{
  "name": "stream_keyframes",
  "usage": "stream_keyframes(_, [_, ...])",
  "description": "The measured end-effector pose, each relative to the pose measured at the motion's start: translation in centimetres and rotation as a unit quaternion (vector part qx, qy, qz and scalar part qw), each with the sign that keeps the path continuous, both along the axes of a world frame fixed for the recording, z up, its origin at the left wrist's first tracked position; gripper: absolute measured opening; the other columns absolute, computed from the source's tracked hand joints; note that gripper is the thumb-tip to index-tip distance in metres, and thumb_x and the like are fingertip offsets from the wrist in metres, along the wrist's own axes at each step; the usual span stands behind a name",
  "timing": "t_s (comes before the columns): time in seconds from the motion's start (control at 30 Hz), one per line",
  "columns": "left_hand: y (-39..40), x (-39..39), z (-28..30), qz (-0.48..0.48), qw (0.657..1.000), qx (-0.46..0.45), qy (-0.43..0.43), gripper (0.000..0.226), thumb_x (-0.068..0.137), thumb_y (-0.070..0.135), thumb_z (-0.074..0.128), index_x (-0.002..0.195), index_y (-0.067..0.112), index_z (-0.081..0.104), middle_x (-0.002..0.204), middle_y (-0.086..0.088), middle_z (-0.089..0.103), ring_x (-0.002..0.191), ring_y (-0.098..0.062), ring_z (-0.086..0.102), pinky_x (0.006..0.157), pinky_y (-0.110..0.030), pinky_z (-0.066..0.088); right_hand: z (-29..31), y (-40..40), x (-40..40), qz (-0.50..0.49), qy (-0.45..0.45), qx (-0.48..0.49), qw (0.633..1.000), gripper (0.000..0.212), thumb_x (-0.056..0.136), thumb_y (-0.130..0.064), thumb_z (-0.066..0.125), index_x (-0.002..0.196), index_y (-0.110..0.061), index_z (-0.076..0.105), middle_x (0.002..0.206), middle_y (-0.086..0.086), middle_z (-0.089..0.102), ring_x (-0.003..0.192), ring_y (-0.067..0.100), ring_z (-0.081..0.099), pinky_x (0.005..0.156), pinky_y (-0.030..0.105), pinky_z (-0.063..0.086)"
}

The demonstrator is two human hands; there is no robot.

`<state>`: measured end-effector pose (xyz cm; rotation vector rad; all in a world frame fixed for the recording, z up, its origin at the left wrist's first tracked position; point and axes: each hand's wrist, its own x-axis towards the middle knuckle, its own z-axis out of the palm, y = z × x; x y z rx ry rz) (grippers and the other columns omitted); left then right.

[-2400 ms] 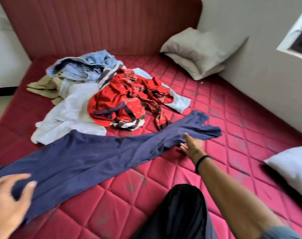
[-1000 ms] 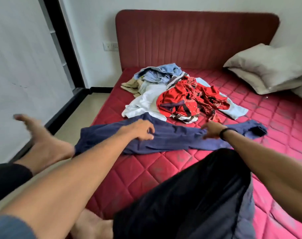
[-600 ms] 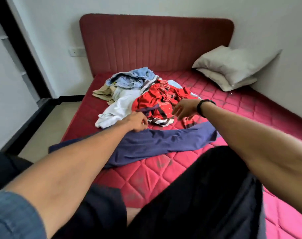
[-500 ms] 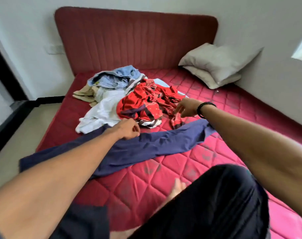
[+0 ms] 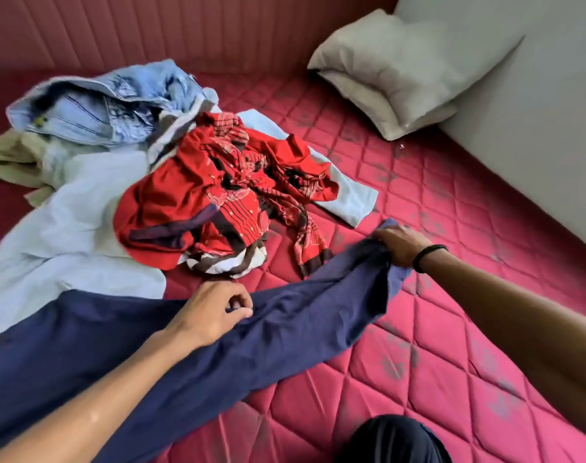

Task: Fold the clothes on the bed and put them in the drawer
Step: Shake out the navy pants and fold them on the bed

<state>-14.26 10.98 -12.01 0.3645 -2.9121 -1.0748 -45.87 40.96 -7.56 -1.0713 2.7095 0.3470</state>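
On the red quilted bed (image 5: pixel 435 345), both hands grip navy trousers (image 5: pixel 151 355): left hand (image 5: pixel 214 312) mid-fabric, right hand (image 5: pixel 400 245) its far end (bunched).

We look down at a red quilted mattress (image 5: pixel 435 329). Our left hand (image 5: pixel 214 315) pinches the middle of a navy garment (image 5: pixel 184 355) stretched across the near side, while our right hand (image 5: pixel 400 243) grips its far end. Behind it, toward the headboard (image 5: pixel 184 28), lies a heap: a red patterned cloth (image 5: pixel 198 202), a pale blue shirt (image 5: pixel 67 228) and denim (image 5: pixel 101 108). Two grey pillows (image 5: pixel 402 71) fill the far right corner.
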Motion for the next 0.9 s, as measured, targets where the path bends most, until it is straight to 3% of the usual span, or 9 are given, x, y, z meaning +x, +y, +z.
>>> stream_keyframes(0.1, [-0.5, 0.5, 0.1, 0.017, 1.000, 0.000, 0.009, 0.020, 0.076, 0.030, 0.089, 0.089, 0.031, 0.073, 0.079, 0.010, 0.067, 0.073, -0.007, 0.061, 0.072, -0.027, 0.053, 0.8, 0.1, -0.3, 0.011, 0.027, 0.056, 0.998, 0.025, 0.089, -0.014, 0.057, 0.110, -0.019, 0.069, 0.114, 0.010, 0.067, 0.107, 0.032, 0.066, 0.075, 0.033, 0.044])
stream_keyframes(0.2, [-0.9, 1.2, 0.7, 0.025, 0.999, -0.023, -0.023, 0.021, 0.072, 0.029, 0.091, 0.075, 0.033, 0.070, 0.070, 0.012, 0.068, 0.063, -0.001, 0.061, 0.067, -0.028, 0.053, 3.6, 0.8, 0.1, 0.001, 0.011, 0.125, 0.992, 0.011, 0.087, -0.020, 0.066, 0.096, -0.021, 0.072, 0.100, 0.007, 0.073, 0.096, 0.028, 0.068, 0.070, 0.027, 0.041])
stream_keyframes(0.33, [-1.2, 1.3, 5.1, 0.015, 0.994, -0.038, 0.103, 0.016, 0.079, 0.019, 0.086, 0.079, 0.025, 0.072, 0.074, 0.012, 0.070, 0.071, -0.003, 0.064, 0.069, -0.020, 0.050, 9.3, 3.0, 0.0, -0.057, -0.095, 0.227, 0.967, 0.005, 0.066, -0.024, 0.075, 0.069, -0.023, 0.070, 0.065, -0.006, 0.066, 0.068, 0.015, 0.059, 0.065, 0.027, 0.052])
stream_keyframes(0.4, [-1.2, 1.5, 6.6, 0.007, 0.992, -0.034, 0.125, 0.017, 0.081, 0.015, 0.083, 0.078, 0.025, 0.069, 0.075, 0.013, 0.071, 0.075, -0.003, 0.065, 0.068, -0.012, 0.045, 10.0, 3.6, 0.0, -0.072, -0.101, 0.172, 0.977, 0.028, 0.060, -0.028, 0.065, 0.083, -0.022, 0.080, 0.080, -0.002, 0.075, 0.076, 0.017, 0.064, 0.077, 0.033, 0.057])
stream_keyframes(0.47, [-1.1, 1.6, 6.1, 0.001, 0.994, -0.041, 0.102, 0.022, 0.082, 0.015, 0.082, 0.076, 0.029, 0.066, 0.074, 0.014, 0.070, 0.075, -0.003, 0.065, 0.067, -0.013, 0.045, 8.5, 3.3, 0.6, -0.054, -0.038, 0.077, 0.995, 0.035, 0.077, -0.011, 0.062, 0.105, -0.022, 0.080, 0.103, 0.003, 0.076, 0.098, 0.023, 0.068, 0.088, 0.029, 0.050])
stream_keyframes(0.6, [-0.8, 2.4, 2.7, -0.026, 0.998, -0.059, 0.025, 0.022, 0.078, 0.042, 0.085, 0.094, 0.038, 0.069, 0.090, 0.022, 0.068, 0.087, 0.001, 0.063, 0.080, -0.031, 0.055, 2.2, 2.6, 1.7, -0.017, -0.051, 0.087, 0.995, 0.052, 0.080, -0.007, 0.067, 0.131, -0.020, 0.063, 0.125, 0.009, 0.065, 0.122, 0.031, 0.059, 0.097, 0.032, 0.046])
stream_keyframes(0.77, [-1.5, 3.5, 0.1, 0.002, 0.992, -0.129, 0.019, 0.058, 0.082, 0.043, 0.083, 0.135, 0.033, 0.062, 0.126, 0.015, 0.059, 0.116, -0.015, 0.053, 0.105, -0.035, 0.045, 3.0, 2.8, 0.7, -0.039, -0.143, 0.072, 0.986, 0.058, 0.077, -0.018, 0.078, 0.132, -0.024, 0.060, 0.125, -0.005, 0.066, 0.109, 0.018, 0.063, 0.086, 0.024, 0.045])
stream_keyframes(0.83, [-1.9, 3.2, 0.1, 0.024, 0.994, -0.107, 0.018, 0.049, 0.081, 0.039, 0.084, 0.127, 0.032, 0.067, 0.115, 0.013, 0.065, 0.106, -0.016, 0.059, 0.098, -0.040, 0.051, 5.0, 3.5, 0.8, -0.066, -0.223, -0.003, 0.972, 0.052, 0.072, -0.035, 0.089, 0.120, -0.034, 0.068, 0.111, -0.016, 0.071, 0.098, 0.005, 0.065, 0.085, 0.022, 0.049])
stream_keyframes(0.9, [-1.9, 2.9, 0.6, 0.021, 0.997, -0.078, 0.012, 0.024, 0.080, 0.034, 0.086, 0.100, 0.039, 0.072, 0.088, 0.016, 0.067, 0.084, -0.007, 0.061, 0.083, -0.036, 0.055, 5.5, 4.9, 1.3, -0.061, -0.218, -0.011, 0.974, 0.045, 0.063, -0.041, 0.093, 0.103, -0.031, 0.075, 0.094, -0.015, 0.075, 0.091, 0.006, 0.069, 0.082, 0.024, 0.056])
